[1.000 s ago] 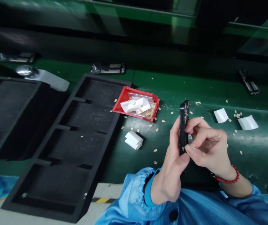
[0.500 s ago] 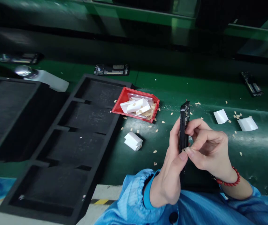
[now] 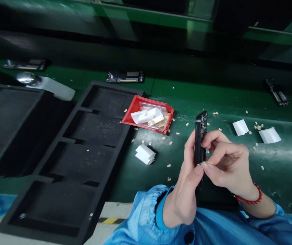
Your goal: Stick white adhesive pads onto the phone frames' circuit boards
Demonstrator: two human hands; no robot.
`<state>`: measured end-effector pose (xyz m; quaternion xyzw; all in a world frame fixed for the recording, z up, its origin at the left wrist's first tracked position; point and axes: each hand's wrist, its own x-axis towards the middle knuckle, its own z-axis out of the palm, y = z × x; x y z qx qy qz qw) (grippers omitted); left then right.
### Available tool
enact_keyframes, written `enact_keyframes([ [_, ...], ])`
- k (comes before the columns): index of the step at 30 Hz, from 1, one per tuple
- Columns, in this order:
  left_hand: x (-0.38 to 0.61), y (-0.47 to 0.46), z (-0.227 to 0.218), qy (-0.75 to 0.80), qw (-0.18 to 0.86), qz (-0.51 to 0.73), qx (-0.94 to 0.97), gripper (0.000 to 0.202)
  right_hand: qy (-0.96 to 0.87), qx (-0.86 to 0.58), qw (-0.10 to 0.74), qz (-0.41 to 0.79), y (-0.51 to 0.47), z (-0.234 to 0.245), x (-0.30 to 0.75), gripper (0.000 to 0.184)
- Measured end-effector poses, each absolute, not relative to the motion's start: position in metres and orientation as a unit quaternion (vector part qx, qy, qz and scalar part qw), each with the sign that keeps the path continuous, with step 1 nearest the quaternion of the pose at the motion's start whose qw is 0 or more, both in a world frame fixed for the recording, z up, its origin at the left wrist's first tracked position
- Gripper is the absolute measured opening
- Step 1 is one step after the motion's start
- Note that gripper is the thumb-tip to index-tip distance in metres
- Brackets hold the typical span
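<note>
I hold a black phone frame (image 3: 200, 136) edge-on and upright above the green belt. My left hand (image 3: 184, 190) grips its lower part from the left, thumb on the near edge. My right hand (image 3: 225, 163) closes around it from the right, its thumb and fingertips pinching at the frame's edge beside my left thumb. A red bead bracelet (image 3: 250, 199) circles my right wrist. Both arms wear blue sleeves.
A red bin (image 3: 148, 117) of white paper and tan bits sits left of the hands. A black foam tray (image 3: 76, 160) lies at left. White paper pieces (image 3: 145, 153) and tan scraps dot the belt. Other phone frames (image 3: 125, 77) lie farther back.
My hands and the frame have barely shifted. The phone frames on the far belt have drifted slightly to the right.
</note>
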<state>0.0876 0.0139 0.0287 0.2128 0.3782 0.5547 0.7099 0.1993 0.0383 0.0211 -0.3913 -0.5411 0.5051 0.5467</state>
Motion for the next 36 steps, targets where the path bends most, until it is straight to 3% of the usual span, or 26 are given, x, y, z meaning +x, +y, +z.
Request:
enact_keyframes([
  [10,0.088,0.013,0.028,0.355,0.717,0.573,0.176,0.047,-0.566,-0.401,0.525,0.493,0.037,0.023,0.199,0.018],
  [18,0.082,0.012,0.012,0.342,0.744,0.550,0.161,0.055,-0.629,-0.479,0.523,0.318,0.033,0.025,0.193,0.015],
  [23,0.082,0.009,0.012,0.367,0.736,0.554,0.129,0.058,-0.642,-0.474,0.550,0.246,0.026,0.025,0.196,0.028],
  [36,0.083,-0.001,0.017,0.375,0.723,0.566,0.126,0.064,-0.674,-0.434,0.526,0.283,0.022,0.030,0.188,0.023],
])
